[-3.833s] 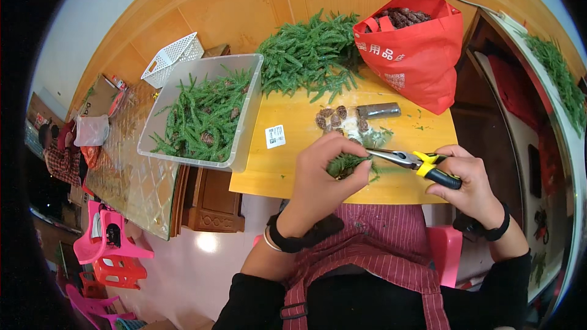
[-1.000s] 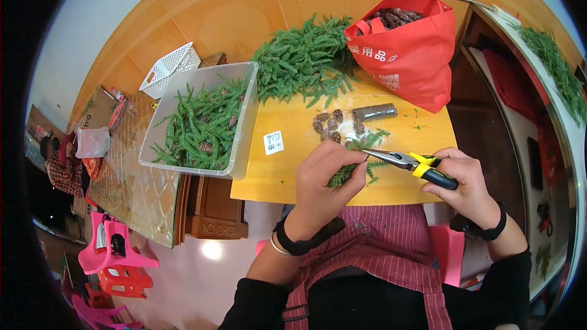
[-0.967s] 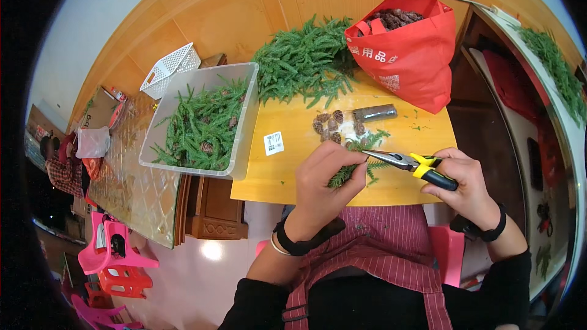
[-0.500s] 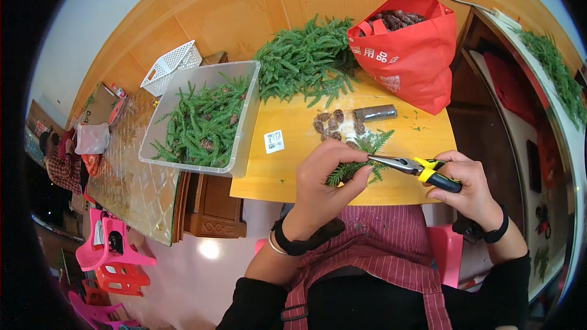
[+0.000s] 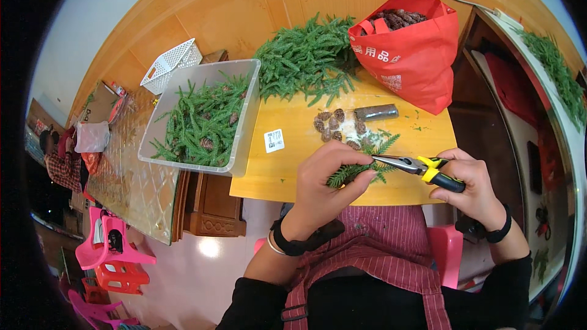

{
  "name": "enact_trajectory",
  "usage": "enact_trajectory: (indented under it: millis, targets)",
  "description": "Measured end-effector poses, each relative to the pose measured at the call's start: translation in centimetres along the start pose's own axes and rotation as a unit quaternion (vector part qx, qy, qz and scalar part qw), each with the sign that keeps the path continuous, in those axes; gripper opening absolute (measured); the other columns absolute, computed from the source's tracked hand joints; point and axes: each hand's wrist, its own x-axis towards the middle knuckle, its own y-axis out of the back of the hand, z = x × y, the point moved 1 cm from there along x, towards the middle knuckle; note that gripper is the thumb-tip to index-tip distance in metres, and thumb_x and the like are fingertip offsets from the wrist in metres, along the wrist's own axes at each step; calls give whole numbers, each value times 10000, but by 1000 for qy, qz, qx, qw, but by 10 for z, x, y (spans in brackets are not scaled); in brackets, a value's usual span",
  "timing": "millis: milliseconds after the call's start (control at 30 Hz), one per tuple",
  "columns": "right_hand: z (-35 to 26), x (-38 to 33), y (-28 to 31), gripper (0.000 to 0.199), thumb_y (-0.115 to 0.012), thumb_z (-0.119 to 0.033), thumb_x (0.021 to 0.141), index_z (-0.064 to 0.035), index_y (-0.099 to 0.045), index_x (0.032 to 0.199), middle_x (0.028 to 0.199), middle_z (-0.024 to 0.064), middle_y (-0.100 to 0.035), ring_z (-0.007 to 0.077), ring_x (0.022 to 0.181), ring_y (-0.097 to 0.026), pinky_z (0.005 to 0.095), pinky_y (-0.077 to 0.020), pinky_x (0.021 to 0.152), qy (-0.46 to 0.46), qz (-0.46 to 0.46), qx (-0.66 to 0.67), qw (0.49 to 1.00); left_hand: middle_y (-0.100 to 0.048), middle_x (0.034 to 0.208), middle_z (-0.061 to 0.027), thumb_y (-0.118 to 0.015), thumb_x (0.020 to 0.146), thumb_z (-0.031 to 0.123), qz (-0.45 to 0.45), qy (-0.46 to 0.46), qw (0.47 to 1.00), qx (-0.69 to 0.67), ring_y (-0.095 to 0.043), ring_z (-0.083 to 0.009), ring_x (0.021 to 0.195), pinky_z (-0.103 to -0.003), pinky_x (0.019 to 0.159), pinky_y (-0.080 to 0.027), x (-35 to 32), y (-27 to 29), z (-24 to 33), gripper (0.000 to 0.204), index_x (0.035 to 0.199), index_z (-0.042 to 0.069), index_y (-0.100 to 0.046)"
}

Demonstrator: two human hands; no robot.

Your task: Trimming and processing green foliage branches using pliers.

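Observation:
Above the near part of the yellow table (image 5: 278, 186), my left hand (image 5: 327, 177) pinches a green artificial pine sprig (image 5: 380, 143). Part of the sprig is hidden behind my fingers. My right hand (image 5: 468, 180) grips the black and yellow handles of a pair of long-nose pliers (image 5: 423, 167). The pliers point left, and their tips meet the sprig by my left fingertips. Just beyond my hands lie several small brown pine cones (image 5: 329, 123) and a dark roll in clear wrapping (image 5: 376, 112).
A clear plastic bin (image 5: 247, 107) of pine sprigs and cones stands left. A heap of green sprigs (image 5: 306, 55) and a red bag (image 5: 409, 61) of cones are at the back. A white label (image 5: 274, 140) lies on the table. Beyond the bin is a white basket (image 5: 174, 64).
Both hands, with the sprig and the pliers, have shifted very slightly to the right. The holds are the same.

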Motion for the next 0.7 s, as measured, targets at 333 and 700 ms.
enact_trajectory:
  millis: [333, 700]
  targets:
    - [0, 2, -1, 374, -780, -277, 592, 1, -544, 677, 640, 91, -540, 281, 759, -560, 338, -447, 694, 4, 3, 12, 1000, -566, 753, -82, -688, 650, -28, -1, 11, 1000, -12, -536, -155, 661, -236, 581, -415, -1, 0, -2, 193, 815, -2, -591]
    - [-2, 6, 7, 378, -768, -251, 608, -6, -481, 616, 562, 101, -456, 280, 629, -541, 337, -459, 623, 41, -10, -13, 999, -579, 781, -82, -703, 644, -23, -39, 26, 998, -50, -558, -166, 709, -247, 624, -429, 1, 4, -5, 206, 819, 3, -597]
